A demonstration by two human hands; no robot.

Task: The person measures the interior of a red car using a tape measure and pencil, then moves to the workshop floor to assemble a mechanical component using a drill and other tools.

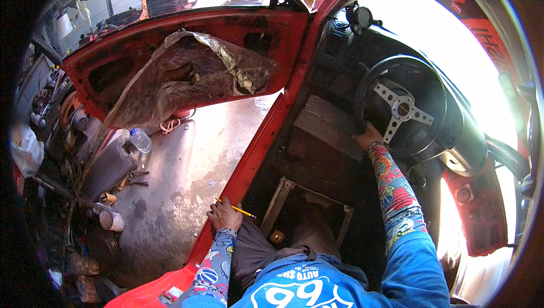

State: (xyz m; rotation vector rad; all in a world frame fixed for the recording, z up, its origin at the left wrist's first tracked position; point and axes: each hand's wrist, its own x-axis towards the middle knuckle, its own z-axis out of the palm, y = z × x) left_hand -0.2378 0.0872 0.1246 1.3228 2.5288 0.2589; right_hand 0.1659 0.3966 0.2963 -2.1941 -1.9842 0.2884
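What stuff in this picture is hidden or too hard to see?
All in the head view:
Part of the yellow pencil: covered by the left hand.
Whether the right hand grips the steering wheel: too small and dark.
Part of the red door: behind the wrinkled plastic sheet.
Much outside, beyond the dashboard: washed out by glare.

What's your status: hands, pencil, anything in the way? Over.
Left hand holds yellow pencil beside red door sill. Right hand at left edge of steering wheel. Nothing visibly blocking either hand.
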